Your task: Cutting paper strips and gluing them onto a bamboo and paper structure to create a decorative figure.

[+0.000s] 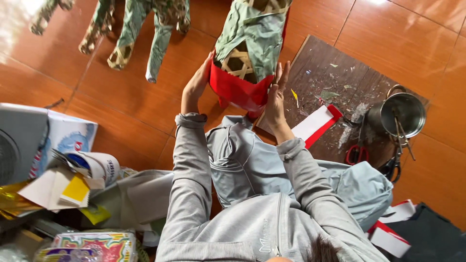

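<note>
Grey sleeves point(296, 174) reach forward from the person to a woven bamboo frame point(250, 48), papered green above and red at its near end. Left hand point(198, 80) and right hand point(276, 94) press flat, fingers extended, on either side of the red paper point(238, 90) (seemingly smoothing it down). Its long axis runs away from the person; right of it lies a stained wooden board point(335, 82).
</note>
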